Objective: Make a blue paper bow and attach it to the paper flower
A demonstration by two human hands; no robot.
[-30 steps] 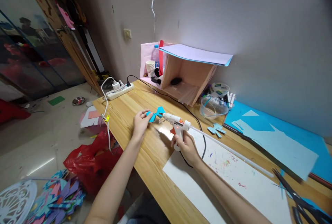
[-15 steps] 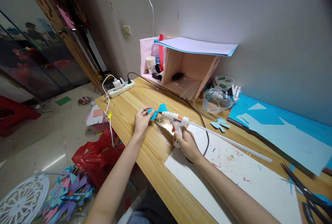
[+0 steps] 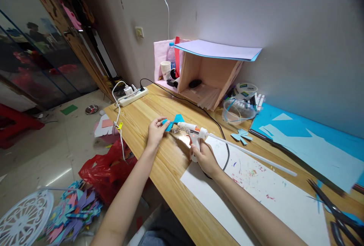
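Between the fingers of my left hand (image 3: 157, 130) is a blue paper bow (image 3: 178, 118), held just above the wooden table (image 3: 136, 119). My right hand (image 3: 205, 158) is wrapped round the handle of a white hot glue gun (image 3: 192, 131). The gun's nozzle points left and meets or nearly meets the middle of the bow; I cannot tell which. A long glue stick (image 3: 256, 155) sticks out of its back. To the right lies a pale blue paper bow (image 3: 241, 136). A white sheet (image 3: 250, 193) with coloured marks lies under my right forearm.
Black scissors (image 3: 335, 212) lie at the right edge by blue sheets (image 3: 292, 128). A clear plastic tub (image 3: 238, 112) and a pink open box (image 3: 210, 73) stand at the back. A power strip (image 3: 133, 97) sits at the far left; a black cord (image 3: 210, 117) crosses the table.
The part of the blue bow near my left fingers has turned slightly. The back end of the glue stick has risen a little; both hands stay in almost the same place.
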